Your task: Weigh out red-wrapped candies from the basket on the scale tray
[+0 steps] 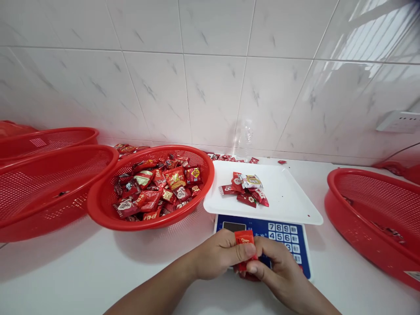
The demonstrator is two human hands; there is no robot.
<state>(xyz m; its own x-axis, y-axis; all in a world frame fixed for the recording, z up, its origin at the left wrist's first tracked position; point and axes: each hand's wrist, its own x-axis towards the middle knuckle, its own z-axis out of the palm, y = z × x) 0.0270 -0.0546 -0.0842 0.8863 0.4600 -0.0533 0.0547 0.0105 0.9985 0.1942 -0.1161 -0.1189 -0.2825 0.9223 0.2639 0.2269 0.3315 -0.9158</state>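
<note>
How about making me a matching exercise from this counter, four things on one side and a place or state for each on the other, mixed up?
Things:
1. Left hand and right hand
2. Tray
3. Clear bottle
4. White-and-gold packet

Places and states:
A. Near the tiled wall
B. Gripping at least one red packet
C. On top of a small pile
D. White, with a small pile on it

Right pairs: 1-B, 2-D, 3-A, 4-C
</note>
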